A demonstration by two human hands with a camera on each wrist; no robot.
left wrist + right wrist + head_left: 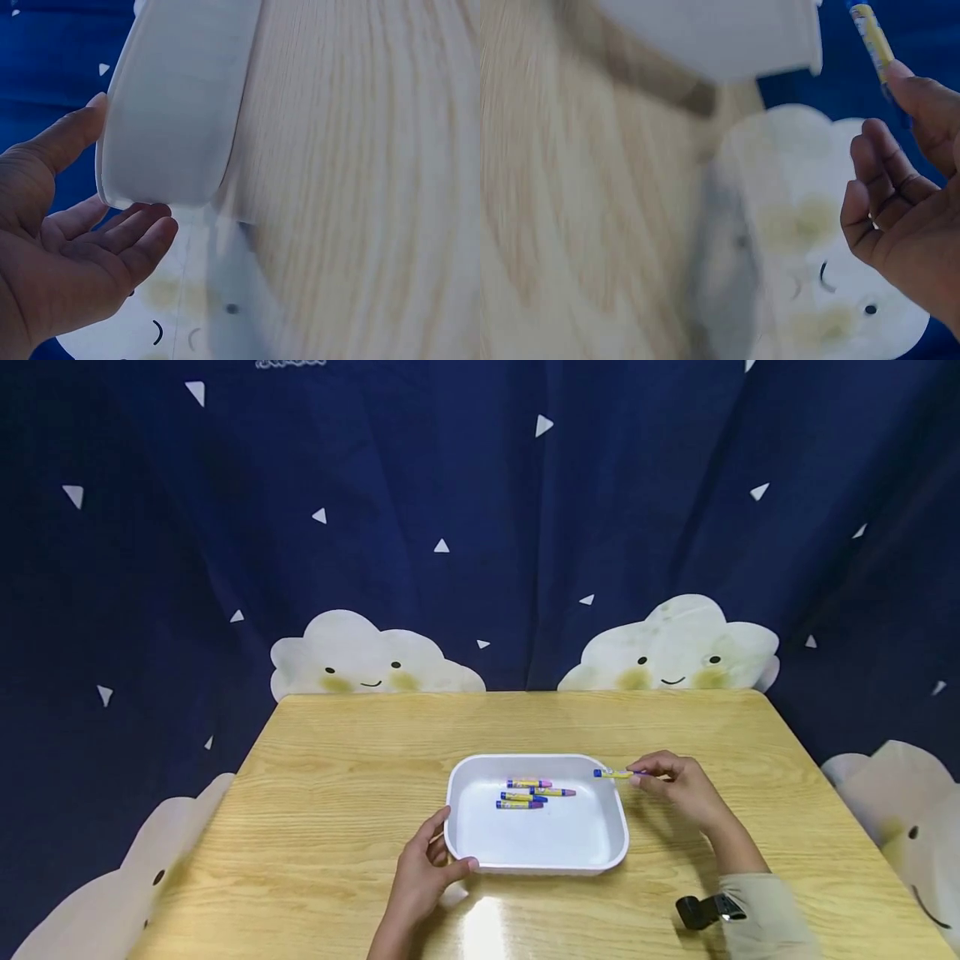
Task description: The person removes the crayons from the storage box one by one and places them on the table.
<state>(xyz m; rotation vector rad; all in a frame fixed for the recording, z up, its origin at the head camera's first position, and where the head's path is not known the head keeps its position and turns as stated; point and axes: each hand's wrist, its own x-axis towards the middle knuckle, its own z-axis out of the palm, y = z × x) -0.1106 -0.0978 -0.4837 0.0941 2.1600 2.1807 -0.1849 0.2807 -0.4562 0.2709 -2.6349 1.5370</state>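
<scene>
Just below the middle of the head view, I see a white tray [555, 843] sitting on a wooden table [330, 793], with four crayons [519, 805] lying in its upper middle, close together and roughly level, their wrappers yellow with blue bands. The person's two hands are well apart, one at each side of the tray. The left hand [420, 872], low in the frame, grips the tray's lower-left corner, thumb on the near rim and fingers against the left side. The right hand [681, 787], right of centre, pinches a fifth crayon [615, 774] between thumb and forefinger; it is held nearly level, its blue end pointing left, over the tray's upper-right rim. In the right wrist view the other fingers curl loosely beneath. A black device [701, 912] sits by the beige sleeve [767, 918] at lower right. Behind the table, a dark blue curtain [450, 460] with white triangles and smiling clouds [360, 647] fills the upper frame.
</scene>
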